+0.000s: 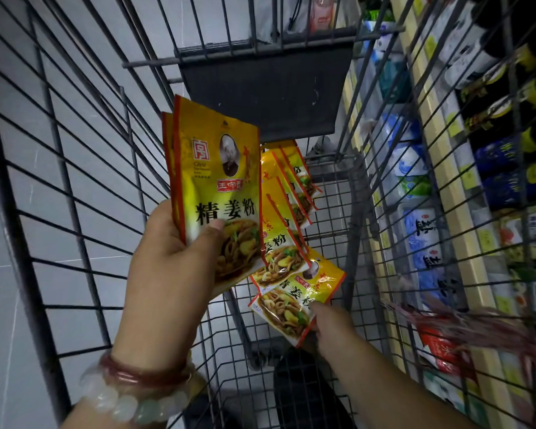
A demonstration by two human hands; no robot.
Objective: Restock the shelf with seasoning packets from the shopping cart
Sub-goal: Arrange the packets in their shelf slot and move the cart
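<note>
The shopping cart [75, 212] stood beside the shelf [446, 187] on my right, and the loose seasoning packets [287, 193] lay fanned along the cart's wire floor. The biggest risk, I judged, was that floor: a flat, slick pouch could slide from my fingertips and wedge between the wires or drop through.

My left hand [171, 270] gripped two packets [220, 193] upright, thumb pressed across the front one. Held only by the lower edge, the rear one could slip out as I added more.

My right hand [325, 320] reached down and pinched the corner of the nearest packet [288, 308]; a corner pinch could let it swing loose or drag its neighbour along.

The packets were glossy yellow pouches with red edging, a small portrait near the top, large dark characters across the middle and a stir-fried dish pictured below. They looked thin, light and flexible.
</note>
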